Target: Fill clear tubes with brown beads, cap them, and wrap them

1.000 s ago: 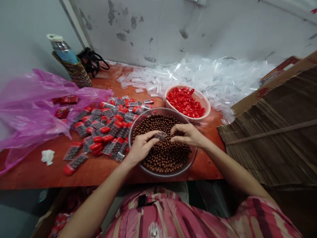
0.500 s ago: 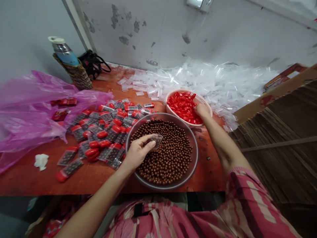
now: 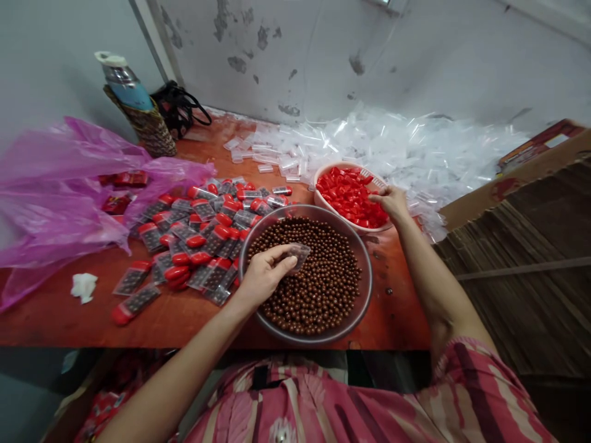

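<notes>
My left hand (image 3: 265, 277) pinches a small clear plastic case (image 3: 299, 255) with brown balls in it, held tilted above a metal bowl (image 3: 369, 289). Glossy brown balls (image 3: 318, 289) fill much of that bowl. My right hand (image 3: 391, 203) is at the right side of a pale pink basket (image 3: 323, 200) full of red caps (image 3: 346, 194). Its fingers are drawn together with the tips at the caps; whether a cap is between them is hard to make out. Left of the bowl lies a heap of filled, red-capped cases (image 3: 203, 231).
Empty clear cases (image 3: 369, 132) are piled along the wall. A pink plastic bag (image 3: 64, 191), a thermos flask (image 3: 127, 89) in a woven sleeve and a crumpled tissue (image 3: 84, 287) are on the left. A cardboard box (image 3: 517, 184) borders the table on the right.
My right hand has drawn back from deep among the red caps toward the basket's right rim. My left hand keeps its hold on the case over the bowl. The view has shifted slightly.
</notes>
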Available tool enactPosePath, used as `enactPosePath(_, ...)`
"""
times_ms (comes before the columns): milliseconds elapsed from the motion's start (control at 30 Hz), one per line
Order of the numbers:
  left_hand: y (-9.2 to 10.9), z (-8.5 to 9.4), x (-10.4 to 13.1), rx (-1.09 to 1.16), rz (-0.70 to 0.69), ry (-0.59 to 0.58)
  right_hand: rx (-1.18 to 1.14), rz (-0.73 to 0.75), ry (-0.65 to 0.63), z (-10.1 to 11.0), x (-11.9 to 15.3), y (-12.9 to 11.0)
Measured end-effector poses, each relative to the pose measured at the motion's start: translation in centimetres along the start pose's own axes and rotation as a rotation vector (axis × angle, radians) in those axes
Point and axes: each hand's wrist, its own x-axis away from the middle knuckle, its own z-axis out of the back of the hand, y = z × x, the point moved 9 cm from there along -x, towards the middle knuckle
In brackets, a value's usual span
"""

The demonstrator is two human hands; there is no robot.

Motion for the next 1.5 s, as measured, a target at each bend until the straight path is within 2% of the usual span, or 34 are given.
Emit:
enactPosePath(67,0.0,-0.1,0.0,-0.002,-0.010,-0.009,-0.242,0.085,0.025,0.8,1.2,-1.2)
enactPosePath(133,0.0,-0.2,0.0,0.000,-0.025,-0.007,-0.463,0.148,-0.011,1.1,3.0,-2.8)
enactPosePath(267,0.5,-0.2,0.1,-0.076,-0.093,-0.005,-0.903,0.218,-0.279,0.0,9.3,-7.8)
enactPosePath(333,1.0,-0.4,0.3,-0.159,-0.148,-0.016,-0.975,0.273,-0.416,-0.6,13.6,-10.9)
enactPosePath(433,1.8,-0.5,0.6,-0.268,-0.229,-0.010,-0.988,0.381,-0.487,-1.1,19.2,-14.7)
enactPosePath(500,2.3,-0.5,0.9,-0.316,-0.272,-0.002,-1.014,0.422,-0.513,-1.7,21.8,-16.0)
enactPosePath(567,2.5,-0.4,1.2,-0.342,-0.296,0.007,-1.021,0.418,-0.531,-2.6,23.3,-16.4)
enactPosePath(667,2.7,-0.2,1.8,-0.359,-0.314,0.038,-0.975,0.376,-0.524,-3.6,23.7,-15.9)
enactPosePath(767,2.8,0.0,2.2,-0.370,-0.333,0.062,-0.884,0.421,-0.489,-3.0,23.7,-15.8)
enactPosePath(900,3.3,0.2,2.5,-0.404,-0.360,0.107,-0.661,0.629,-0.381,-1.0,24.2,-16.7)
enactPosePath(1000,3.4,0.2,2.8,-0.421,-0.377,0.107,-0.573,0.764,-0.309,-0.3,25.1,-17.0)
enactPosePath(1133,3.3,0.0,3.3,-0.486,-0.431,0.099,-0.455,0.934,-0.248,-0.3,26.3,-17.7)
enactPosePath(1233,3.1,0.0,3.4,-0.541,-0.441,0.110,-0.368,1.028,-0.287,-0.8,26.6,-18.7)
enactPosePath(1300,2.9,0.2,3.1,-0.487,-0.401,0.114,-0.363,0.995,-0.337,-0.9,26.1,-19.1)
enactPosePath(1367,2.6,0.5,2.5,-0.339,-0.337,0.111,-0.457,0.867,-0.419,-1.0,25.1,-19.0)
enactPosePath(1500,1.5,1.0,1.3,0.082,-0.180,0.101,-0.943,0.510,-0.694,-1.7,24.1,-17.7)
